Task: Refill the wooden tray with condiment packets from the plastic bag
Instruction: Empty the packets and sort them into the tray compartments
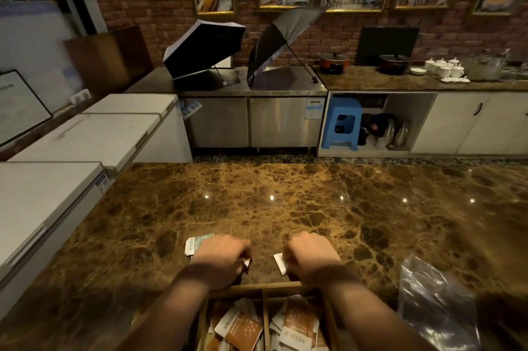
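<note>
A wooden tray [264, 289] sits at the near edge of the brown marble counter, split by a divider, with orange and white condiment packets [245, 327] in both halves. My left hand [220, 257] is closed just beyond the tray's far rim, with white and teal packets [197, 242] sticking out past its knuckles. My right hand [313, 255] is closed beside it, a white packet [280, 263] showing at its thumb side. A clear plastic bag [437, 302] lies crumpled to the right of the tray; its contents cannot be made out.
The marble counter [285, 202] stretches wide beyond my hands. White chest freezers [57, 196] stand to the left. Across the aisle are a steel cabinet with two open umbrellas [205, 47], a blue stool [341, 123], pots and white cups [443, 67].
</note>
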Motion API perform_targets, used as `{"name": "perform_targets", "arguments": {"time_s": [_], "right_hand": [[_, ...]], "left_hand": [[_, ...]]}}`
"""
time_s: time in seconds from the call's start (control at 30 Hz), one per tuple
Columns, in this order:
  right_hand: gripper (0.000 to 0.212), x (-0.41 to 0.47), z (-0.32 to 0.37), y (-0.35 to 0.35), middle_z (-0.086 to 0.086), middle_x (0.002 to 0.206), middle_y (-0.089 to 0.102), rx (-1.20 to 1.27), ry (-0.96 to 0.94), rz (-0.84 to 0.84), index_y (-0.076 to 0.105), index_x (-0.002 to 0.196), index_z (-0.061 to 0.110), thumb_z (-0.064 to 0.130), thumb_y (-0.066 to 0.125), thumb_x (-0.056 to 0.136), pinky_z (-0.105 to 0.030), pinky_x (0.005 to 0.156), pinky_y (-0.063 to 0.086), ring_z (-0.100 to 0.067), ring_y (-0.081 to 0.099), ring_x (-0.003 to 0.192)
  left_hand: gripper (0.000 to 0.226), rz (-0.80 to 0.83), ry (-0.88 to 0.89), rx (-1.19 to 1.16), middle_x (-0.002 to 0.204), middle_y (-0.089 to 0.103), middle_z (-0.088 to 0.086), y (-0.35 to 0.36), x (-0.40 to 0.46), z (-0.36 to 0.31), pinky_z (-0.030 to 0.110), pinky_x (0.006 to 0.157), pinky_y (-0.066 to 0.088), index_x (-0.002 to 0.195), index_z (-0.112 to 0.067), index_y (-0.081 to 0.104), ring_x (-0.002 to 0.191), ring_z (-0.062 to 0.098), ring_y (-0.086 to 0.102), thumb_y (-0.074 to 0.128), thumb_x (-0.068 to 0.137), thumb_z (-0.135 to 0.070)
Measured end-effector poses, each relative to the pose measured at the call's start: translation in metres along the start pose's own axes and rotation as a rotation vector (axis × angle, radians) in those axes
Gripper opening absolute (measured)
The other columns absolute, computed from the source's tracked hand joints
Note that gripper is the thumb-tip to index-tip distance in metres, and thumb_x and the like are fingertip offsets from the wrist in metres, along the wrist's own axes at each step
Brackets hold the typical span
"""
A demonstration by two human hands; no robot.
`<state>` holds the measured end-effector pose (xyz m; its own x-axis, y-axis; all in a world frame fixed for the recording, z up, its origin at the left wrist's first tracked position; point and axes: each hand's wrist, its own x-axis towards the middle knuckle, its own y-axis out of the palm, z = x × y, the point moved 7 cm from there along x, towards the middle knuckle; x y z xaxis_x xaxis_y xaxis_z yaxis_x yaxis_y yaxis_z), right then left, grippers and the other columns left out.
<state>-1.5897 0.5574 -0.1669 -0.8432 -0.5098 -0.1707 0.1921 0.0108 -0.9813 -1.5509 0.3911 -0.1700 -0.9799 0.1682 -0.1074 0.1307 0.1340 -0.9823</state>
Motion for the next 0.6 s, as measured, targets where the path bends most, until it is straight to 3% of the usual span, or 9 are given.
{"name": "perform_targets", "arguments": {"time_s": [0.13, 0.23, 0.37, 0.5, 0.6], "right_hand": [[0.019, -0.008, -0.001, -0.01, -0.003, 0.108, 0.072, 0.026, 0.02, -0.071, 0.072, 0.106, 0.022, 0.031, 0.061, 0.094, -0.037, 0.084, 0.053, -0.025, 0.068, 0.099], [0.018, -0.02, -0.005, -0.022, 0.004, 0.105, 0.07, 0.151, 0.038, -0.194, 0.064, 0.109, 0.027, 0.035, 0.057, 0.095, -0.033, 0.083, 0.052, -0.018, 0.065, 0.096], [0.017, -0.046, 0.003, -0.033, 0.006, 0.104, 0.068, 0.221, 0.011, -0.301, 0.062, 0.112, 0.027, 0.031, 0.054, 0.098, -0.028, 0.085, 0.05, -0.015, 0.065, 0.098], [0.02, -0.075, 0.011, -0.041, 0.009, 0.113, 0.068, 0.248, 0.021, -0.285, 0.063, 0.115, 0.035, 0.025, 0.058, 0.098, -0.024, 0.089, 0.049, -0.01, 0.064, 0.1], [0.028, -0.103, 0.024, -0.039, 0.01, 0.123, 0.064, 0.248, -0.036, -0.246, 0.059, 0.125, 0.037, 0.03, 0.059, 0.098, -0.023, 0.093, 0.046, -0.009, 0.061, 0.109]], "left_hand": [[0.023, -0.105, -0.048, 0.021, 0.107, 0.071, 0.002, -0.021, -0.009, -0.002, 0.042, 0.079, 0.05, 0.111, -0.03, 0.059, 0.099, 0.03, 0.064, 0.044, 0.094, -0.035], [0.025, -0.189, -0.053, 0.011, 0.11, 0.07, 0.0, -0.04, -0.023, -0.008, 0.045, 0.083, 0.051, 0.115, -0.031, 0.054, 0.1, 0.028, 0.064, 0.042, 0.093, -0.033], [0.037, -0.262, -0.078, -0.01, 0.124, 0.066, -0.002, -0.059, -0.048, -0.024, 0.036, 0.09, 0.053, 0.132, -0.034, 0.053, 0.109, 0.021, 0.063, 0.048, 0.096, -0.024], [0.056, -0.195, -0.08, 0.034, 0.148, 0.048, -0.002, -0.057, -0.072, -0.038, 0.029, 0.102, 0.044, 0.151, -0.036, 0.03, 0.128, 0.017, 0.053, 0.049, 0.1, -0.022], [0.042, -0.248, -0.057, 0.119, 0.12, 0.068, -0.001, -0.058, -0.097, -0.05, 0.032, 0.085, 0.053, 0.139, -0.029, 0.047, 0.106, 0.018, 0.067, 0.055, 0.098, -0.027]]}}
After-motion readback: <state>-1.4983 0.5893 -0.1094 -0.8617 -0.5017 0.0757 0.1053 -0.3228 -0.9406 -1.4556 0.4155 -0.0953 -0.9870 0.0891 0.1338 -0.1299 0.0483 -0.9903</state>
